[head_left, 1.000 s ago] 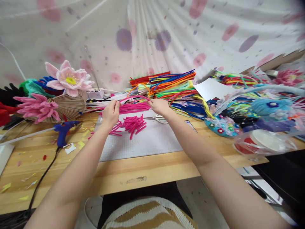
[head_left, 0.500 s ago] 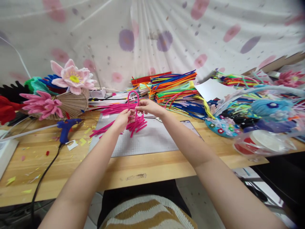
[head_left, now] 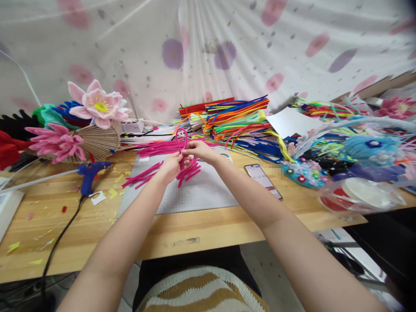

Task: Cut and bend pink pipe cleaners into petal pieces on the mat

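Observation:
A magenta pipe cleaner [head_left: 181, 135] is bent into a narrow upright loop above the grey cutting mat [head_left: 208, 195]. Near the loop's base, my left hand [head_left: 173, 167] grips it between closed fingers. My right hand [head_left: 199, 151] pinches the same pipe cleaner at the crossing of its ends, close against the left fingertips. Short magenta pieces [head_left: 189, 172] lie on the mat just beyond the hands, and more cut lengths [head_left: 143, 175] lie left of them. Behind, a row of long magenta pipe cleaners [head_left: 156, 148] stretches across the mat's far edge.
On the left are a blue glue gun [head_left: 91, 175] with its cord, yellow scraps and pipe-cleaner flowers [head_left: 99, 106]. Bundles of coloured pipe cleaners [head_left: 238, 115] line the back. A phone [head_left: 263, 181] lies beside my right forearm; a decorated blue basket [head_left: 303, 173] stands further right.
The loop's ends have come together and cross, making the loop narrower and slightly lower. My right hand has shifted a little toward my left, and more of the phone shows.

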A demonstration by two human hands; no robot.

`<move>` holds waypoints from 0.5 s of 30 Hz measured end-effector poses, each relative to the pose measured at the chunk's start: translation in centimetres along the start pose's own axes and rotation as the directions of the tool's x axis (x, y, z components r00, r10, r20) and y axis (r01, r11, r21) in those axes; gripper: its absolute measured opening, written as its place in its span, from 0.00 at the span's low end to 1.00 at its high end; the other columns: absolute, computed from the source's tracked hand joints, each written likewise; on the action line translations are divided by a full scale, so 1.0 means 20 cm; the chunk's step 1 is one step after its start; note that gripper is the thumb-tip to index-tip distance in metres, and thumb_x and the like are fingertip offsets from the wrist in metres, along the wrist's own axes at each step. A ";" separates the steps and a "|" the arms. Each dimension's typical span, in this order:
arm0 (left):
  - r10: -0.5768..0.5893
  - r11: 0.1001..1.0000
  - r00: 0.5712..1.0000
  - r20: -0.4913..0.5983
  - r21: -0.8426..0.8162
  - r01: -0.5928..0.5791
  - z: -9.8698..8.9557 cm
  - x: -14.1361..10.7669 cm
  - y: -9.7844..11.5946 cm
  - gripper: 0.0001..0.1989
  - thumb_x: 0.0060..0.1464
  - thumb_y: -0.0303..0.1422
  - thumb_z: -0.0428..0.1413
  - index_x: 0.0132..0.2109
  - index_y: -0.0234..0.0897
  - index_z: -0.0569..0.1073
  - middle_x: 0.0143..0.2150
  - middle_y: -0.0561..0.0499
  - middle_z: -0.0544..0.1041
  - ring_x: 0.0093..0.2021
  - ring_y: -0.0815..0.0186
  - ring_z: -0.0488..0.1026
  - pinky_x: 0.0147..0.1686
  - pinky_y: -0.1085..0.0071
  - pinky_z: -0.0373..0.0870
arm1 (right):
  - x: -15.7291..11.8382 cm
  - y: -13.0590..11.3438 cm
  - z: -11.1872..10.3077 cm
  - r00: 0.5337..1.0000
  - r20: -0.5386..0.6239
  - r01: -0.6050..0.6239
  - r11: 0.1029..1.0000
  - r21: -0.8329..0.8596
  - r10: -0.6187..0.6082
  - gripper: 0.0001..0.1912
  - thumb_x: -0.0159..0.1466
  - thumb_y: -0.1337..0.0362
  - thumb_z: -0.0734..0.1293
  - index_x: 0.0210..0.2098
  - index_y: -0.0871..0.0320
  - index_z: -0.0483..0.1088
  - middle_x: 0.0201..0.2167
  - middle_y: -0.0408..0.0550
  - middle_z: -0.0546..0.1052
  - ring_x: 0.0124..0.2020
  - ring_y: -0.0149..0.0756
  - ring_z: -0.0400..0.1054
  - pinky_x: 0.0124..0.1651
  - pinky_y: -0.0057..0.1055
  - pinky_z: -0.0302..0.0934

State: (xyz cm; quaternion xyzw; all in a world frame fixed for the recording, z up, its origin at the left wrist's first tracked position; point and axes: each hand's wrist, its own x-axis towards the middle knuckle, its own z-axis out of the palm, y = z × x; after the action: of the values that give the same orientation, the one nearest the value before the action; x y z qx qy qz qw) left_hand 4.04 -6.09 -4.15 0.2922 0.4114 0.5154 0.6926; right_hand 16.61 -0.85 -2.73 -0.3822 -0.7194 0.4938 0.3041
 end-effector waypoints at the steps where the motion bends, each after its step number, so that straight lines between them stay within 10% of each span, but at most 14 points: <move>1: -0.003 1.000 1.000 -0.003 -0.002 0.003 0.00 0.00 0.00 0.10 0.56 0.20 0.41 0.33 0.30 0.66 0.23 0.50 0.70 0.21 0.76 0.66 0.26 0.78 0.68 | 0.00 0.00 0.00 1.000 0.001 -0.016 1.000 -0.002 0.016 0.18 0.45 0.53 0.68 0.21 0.62 0.62 0.17 0.37 0.63 0.20 0.22 0.54 0.23 0.23 0.47; 11: -0.006 1.000 1.000 0.000 0.005 0.006 -0.04 0.03 -0.05 0.07 0.55 0.23 0.45 0.31 0.33 0.64 0.19 0.57 0.61 0.15 0.79 0.55 0.15 0.83 0.53 | -0.01 0.04 0.02 0.996 -0.061 -0.066 0.998 0.016 0.067 0.15 0.43 0.57 0.70 0.19 0.63 0.64 0.15 0.36 0.62 0.18 0.20 0.52 0.23 0.22 0.46; 15: 0.025 0.946 0.999 -0.025 0.324 -0.015 -0.06 0.03 -0.06 0.11 0.56 0.33 0.45 0.32 0.33 0.69 0.17 0.58 0.58 0.14 0.76 0.53 0.16 0.80 0.51 | -0.01 0.05 0.01 0.987 -0.020 -0.147 0.947 0.286 0.159 0.13 0.44 0.60 0.70 0.24 0.61 0.65 0.15 0.35 0.62 0.16 0.20 0.52 0.20 0.21 0.46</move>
State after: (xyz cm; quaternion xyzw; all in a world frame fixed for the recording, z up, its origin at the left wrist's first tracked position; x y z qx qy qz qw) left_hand 3.66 -5.91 -5.94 0.3984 0.4973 0.4522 0.6241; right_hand 16.69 -0.85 -3.74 -0.3997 -0.6027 0.6057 0.3320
